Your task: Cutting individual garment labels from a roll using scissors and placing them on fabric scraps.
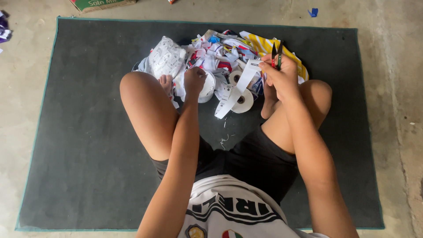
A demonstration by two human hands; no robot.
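Right hand: we saw our right hand (282,77) closed around small thread snips (276,53), blades pointing up and away from us, and pinching the upper end of a white label strip (235,90).
Left hand: our left hand (195,79) was curled into a loose fist, resting on a white roll (207,88) just beside the left foot; we could not tell whether it actually gripped anything.
Strip axis: the strip ran diagonally, from the right fingers down and toward our left, its free end hanging between the two hands.
Nearer hand: the right hand already held it; the left sat near the lower end but apart from it.
Rolls: two white tape rolls (243,101) lay on the mat just behind the strip, touching each other.
Heap: a pile of cut labels and scraps (220,50) lay beyond both hands, with a crumpled white bag (165,57) at its left.
Ground: everything rested on a dark mat (88,132) over a concrete floor (26,66).
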